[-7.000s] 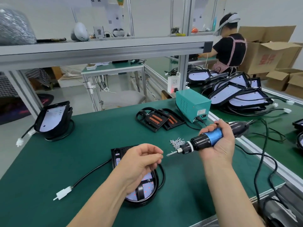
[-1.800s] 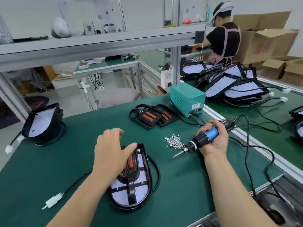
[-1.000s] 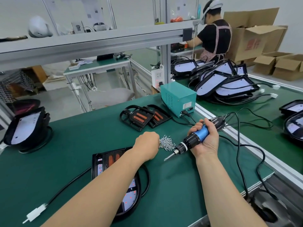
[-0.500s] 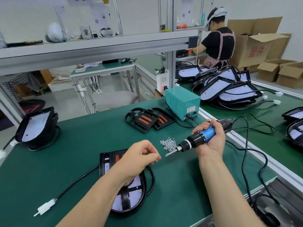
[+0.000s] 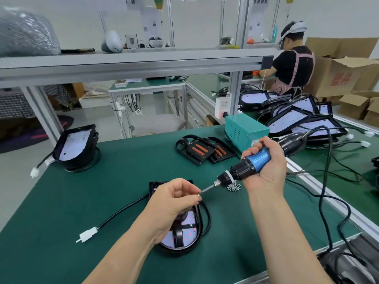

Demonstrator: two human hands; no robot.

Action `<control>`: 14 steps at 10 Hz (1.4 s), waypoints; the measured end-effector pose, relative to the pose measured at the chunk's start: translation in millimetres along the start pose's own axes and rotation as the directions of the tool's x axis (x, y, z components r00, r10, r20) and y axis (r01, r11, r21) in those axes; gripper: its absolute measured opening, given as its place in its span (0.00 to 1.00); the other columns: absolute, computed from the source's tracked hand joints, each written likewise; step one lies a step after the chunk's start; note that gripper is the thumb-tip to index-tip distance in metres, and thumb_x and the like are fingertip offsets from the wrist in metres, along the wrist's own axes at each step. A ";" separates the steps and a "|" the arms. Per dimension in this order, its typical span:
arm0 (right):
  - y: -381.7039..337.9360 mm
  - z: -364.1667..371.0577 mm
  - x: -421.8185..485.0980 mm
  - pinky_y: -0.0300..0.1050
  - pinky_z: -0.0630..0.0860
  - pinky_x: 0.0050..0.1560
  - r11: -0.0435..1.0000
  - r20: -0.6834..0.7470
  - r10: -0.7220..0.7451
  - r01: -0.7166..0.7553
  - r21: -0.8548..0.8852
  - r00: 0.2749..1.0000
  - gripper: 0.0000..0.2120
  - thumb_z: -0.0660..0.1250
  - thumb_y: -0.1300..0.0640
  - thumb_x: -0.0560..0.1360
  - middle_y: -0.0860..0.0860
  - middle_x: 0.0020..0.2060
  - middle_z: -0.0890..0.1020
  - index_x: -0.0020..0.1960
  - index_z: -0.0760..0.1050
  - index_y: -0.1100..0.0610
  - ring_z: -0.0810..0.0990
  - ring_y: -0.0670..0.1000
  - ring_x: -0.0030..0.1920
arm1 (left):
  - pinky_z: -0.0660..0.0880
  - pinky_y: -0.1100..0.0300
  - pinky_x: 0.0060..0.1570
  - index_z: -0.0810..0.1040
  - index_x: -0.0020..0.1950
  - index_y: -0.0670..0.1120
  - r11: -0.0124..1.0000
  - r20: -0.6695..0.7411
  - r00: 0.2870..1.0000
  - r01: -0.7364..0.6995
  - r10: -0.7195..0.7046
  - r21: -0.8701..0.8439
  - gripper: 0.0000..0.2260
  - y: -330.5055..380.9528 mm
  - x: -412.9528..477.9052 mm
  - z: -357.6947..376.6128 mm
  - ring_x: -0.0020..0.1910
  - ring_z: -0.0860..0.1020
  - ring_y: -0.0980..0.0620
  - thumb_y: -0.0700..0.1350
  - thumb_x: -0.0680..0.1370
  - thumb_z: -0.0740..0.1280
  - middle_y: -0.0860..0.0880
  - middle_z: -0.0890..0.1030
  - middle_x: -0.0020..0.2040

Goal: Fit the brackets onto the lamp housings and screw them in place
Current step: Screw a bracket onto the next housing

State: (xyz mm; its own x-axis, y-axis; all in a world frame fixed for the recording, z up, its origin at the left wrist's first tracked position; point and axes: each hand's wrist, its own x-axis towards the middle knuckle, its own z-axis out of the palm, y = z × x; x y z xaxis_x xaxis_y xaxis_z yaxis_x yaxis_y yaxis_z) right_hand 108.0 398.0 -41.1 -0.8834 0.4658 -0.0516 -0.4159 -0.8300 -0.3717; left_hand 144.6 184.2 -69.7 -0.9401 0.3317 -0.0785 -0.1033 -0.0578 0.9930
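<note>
Hands (image 5: pixel 174 201) (image 5: pixel 266 171): screw (image 5: pixel 198 195) (tiny), cylindrical blue screwdriver (image 5: pixel 257 158)

Lamp housing (image 5: pixel 192 222) lies nearest on the table (image 5: pixel 102 181), screws (image 5: pixel 233 187) right of it, 2 brackets (image 5: pixel 205 150) behind.

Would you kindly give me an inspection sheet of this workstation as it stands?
Surface: green bench mat, no damage seen.
Job's things: lamp housing under the left hand, bracket laid on it; two spare brackets behind; screw pile beside the electric screwdriver.
Clutter: nothing seen.
Grips: left hand pinches what looks like a screw at the bit; right hand grips the screwdriver.
Cables: housing lead with white connector trails left; screwdriver cord loops off the right edge.
Surroundings: teal power box, housing far left, stacked housings, a person, cardboard boxes.
</note>
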 end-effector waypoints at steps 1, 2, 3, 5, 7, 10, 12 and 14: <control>3.5 4.3 -4.1 0.38 0.74 0.32 1.000 0.002 0.009 -0.009 0.005 1.000 0.07 0.68 0.61 0.77 0.49 0.32 0.76 0.42 0.72 0.56 0.74 0.45 0.28 | 0.72 0.55 0.44 0.84 0.41 0.49 1.000 -0.026 1.000 -0.007 0.008 0.022 0.05 0.8 -5.7 -9.4 0.40 0.73 0.48 0.41 0.68 0.76 0.46 0.82 0.39; 7.8 9.4 -8.2 0.38 0.74 0.31 1.000 0.007 0.017 -0.017 -0.010 1.000 0.07 0.68 0.61 0.77 0.48 0.31 0.76 0.41 0.72 0.55 0.74 0.45 0.28 | 0.74 0.56 0.45 0.85 0.41 0.48 1.000 -0.029 1.000 -0.011 0.012 0.028 0.09 -0.8 -8.9 -16.4 0.38 0.75 0.49 0.34 0.73 0.75 0.46 0.82 0.39; 14.5 13.3 -12.9 0.38 0.75 0.31 0.999 0.012 0.030 -0.030 -0.038 0.999 0.07 0.69 0.61 0.77 0.48 0.31 0.76 0.42 0.73 0.56 0.74 0.45 0.28 | 0.75 0.57 0.45 0.85 0.41 0.48 1.000 -0.027 0.999 -0.018 0.019 0.013 0.06 0.4 -12.4 -19.3 0.37 0.77 0.51 0.37 0.69 0.76 0.46 0.83 0.39; 24.8 17.7 -20.6 0.38 0.75 0.31 0.996 0.017 0.043 -0.042 -0.075 0.999 0.05 0.69 0.61 0.77 0.49 0.32 0.76 0.44 0.73 0.57 0.74 0.45 0.29 | 0.77 0.62 0.42 0.84 0.42 0.47 0.999 -0.055 0.998 -0.028 0.030 0.025 0.07 -2.8 -16.3 -28.9 0.37 0.79 0.51 0.35 0.71 0.76 0.46 0.84 0.39; 32.8 22.4 -26.7 0.38 0.75 0.30 0.994 0.036 0.029 -0.025 -0.108 0.999 0.06 0.68 0.62 0.77 0.49 0.31 0.76 0.44 0.73 0.57 0.73 0.45 0.27 | 0.77 0.65 0.43 0.84 0.41 0.47 0.981 -0.119 0.987 -0.089 0.110 0.174 0.09 -6.3 -19.8 -32.6 0.38 0.80 0.55 0.32 0.72 0.75 0.50 0.83 0.37; 37.4 25.5 -27.7 0.38 0.74 0.31 0.995 0.056 0.027 -0.022 -0.099 0.998 0.06 0.68 0.62 0.77 0.49 0.31 0.76 0.44 0.73 0.56 0.73 0.45 0.28 | 0.75 0.68 0.42 0.84 0.42 0.46 0.985 -0.143 0.983 -0.094 0.116 0.148 0.07 -7.8 -21.6 -41.3 0.39 0.80 0.55 0.33 0.73 0.75 0.50 0.84 0.37; 43.5 24.1 -29.6 0.38 0.74 0.32 0.993 0.066 0.031 -0.023 -0.117 0.997 0.05 0.68 0.63 0.77 0.49 0.32 0.76 0.45 0.73 0.56 0.74 0.45 0.28 | 0.74 0.69 0.41 0.84 0.42 0.46 0.984 -0.138 0.984 -0.090 0.111 0.151 0.07 -9.5 -23.2 -42.7 0.38 0.80 0.56 0.34 0.73 0.75 0.50 0.84 0.37; 48.7 22.9 -31.4 0.38 0.74 0.32 0.990 0.059 0.034 -0.025 -0.139 0.998 0.05 0.68 0.63 0.77 0.49 0.31 0.76 0.46 0.73 0.57 0.73 0.45 0.28 | 0.76 0.67 0.41 0.84 0.41 0.47 0.975 -0.172 0.973 -0.124 0.157 0.184 0.10 -9.6 -26.1 -40.6 0.38 0.80 0.55 0.32 0.72 0.74 0.50 0.84 0.38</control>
State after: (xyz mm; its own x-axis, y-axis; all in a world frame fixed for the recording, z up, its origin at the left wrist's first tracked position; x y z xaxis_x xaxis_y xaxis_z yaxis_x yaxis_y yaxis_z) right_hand 110.5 335.9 -36.4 -0.9081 0.4187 -0.0097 -0.3593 -0.7907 -0.4956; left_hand 156.9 137.9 -80.8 -0.9864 0.1514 0.0639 0.0760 0.0756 0.9942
